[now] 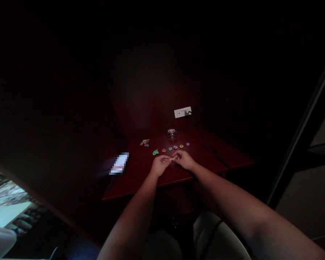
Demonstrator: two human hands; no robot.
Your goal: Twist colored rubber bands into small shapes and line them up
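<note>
My left hand [161,165] and my right hand [183,160] meet above the front part of a dark red table [141,182]. Between their fingertips they pinch a small yellow band [172,159]. Just beyond the hands, small coloured bands lie in a row of little groups: green [155,152], orange [164,150], blue [170,148], pink [175,147], yellow [181,146] and purple [187,144]. Further left is a loose mixed-colour pile [144,142]. A small clear jar [172,134] with a lid stands behind the row.
A phone with a lit, blurred screen [119,164] rests at the table's left side. On the back wall is a white socket [182,112] with a plug in it. Its black cable [209,146] runs down across the table's right side.
</note>
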